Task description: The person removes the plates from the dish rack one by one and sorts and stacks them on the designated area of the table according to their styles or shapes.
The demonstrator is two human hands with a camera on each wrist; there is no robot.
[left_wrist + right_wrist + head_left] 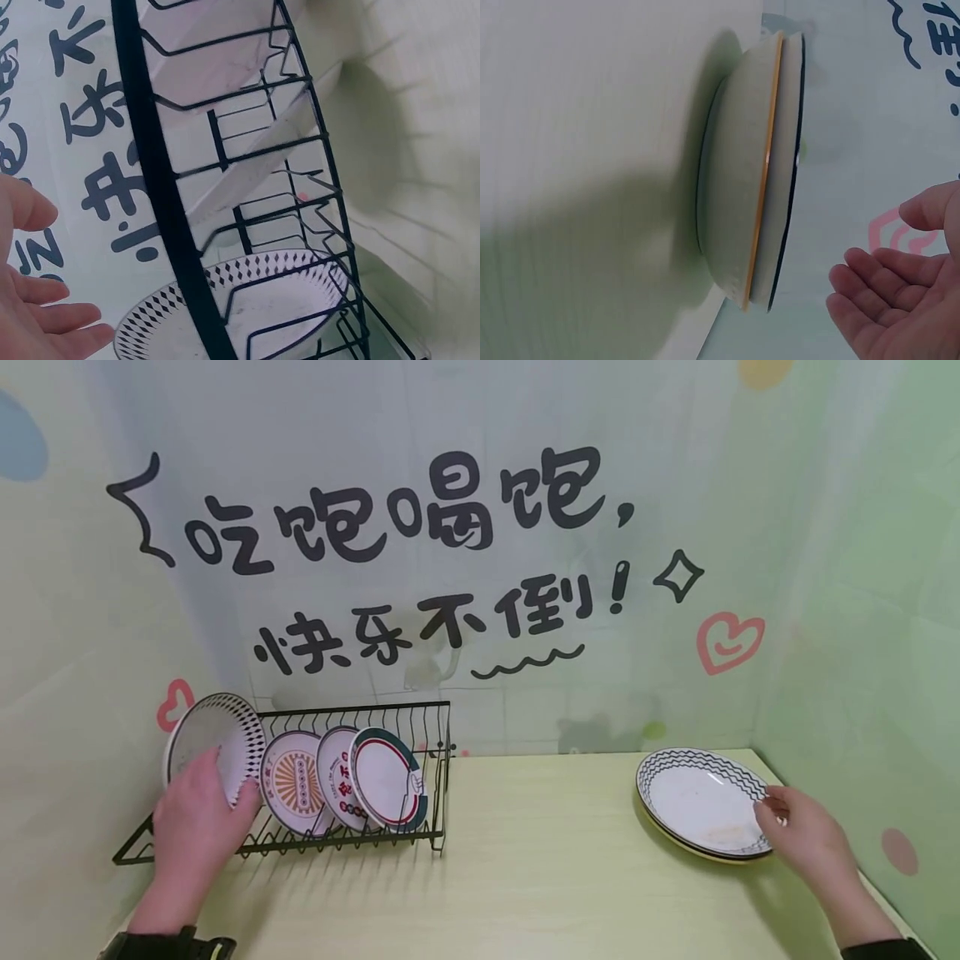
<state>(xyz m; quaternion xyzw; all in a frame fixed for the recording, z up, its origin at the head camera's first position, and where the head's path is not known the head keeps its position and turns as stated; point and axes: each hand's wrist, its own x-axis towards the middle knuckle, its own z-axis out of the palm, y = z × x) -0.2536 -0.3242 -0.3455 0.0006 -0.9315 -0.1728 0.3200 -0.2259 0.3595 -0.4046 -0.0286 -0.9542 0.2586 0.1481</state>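
The left hand rests at the diamond-rimmed plate, which stands upright in the leftmost slot of the black wire dish rack. The left wrist view shows its fingers spread and relaxed, so they seem only to steady the plate, not to grip it. Three more plates stand in the slots just beyond this hand.

The right hand reaches for the zigzag-rimmed plate, the upper one of two stacked on the tabletop. Its fingers are open and lightly curved, at the near rim; whether they touch it, I cannot tell.

I judge one plate is just placed and the following one is being fetched. The next move asks the right fingers to close on the rim and lift only the upper plate.
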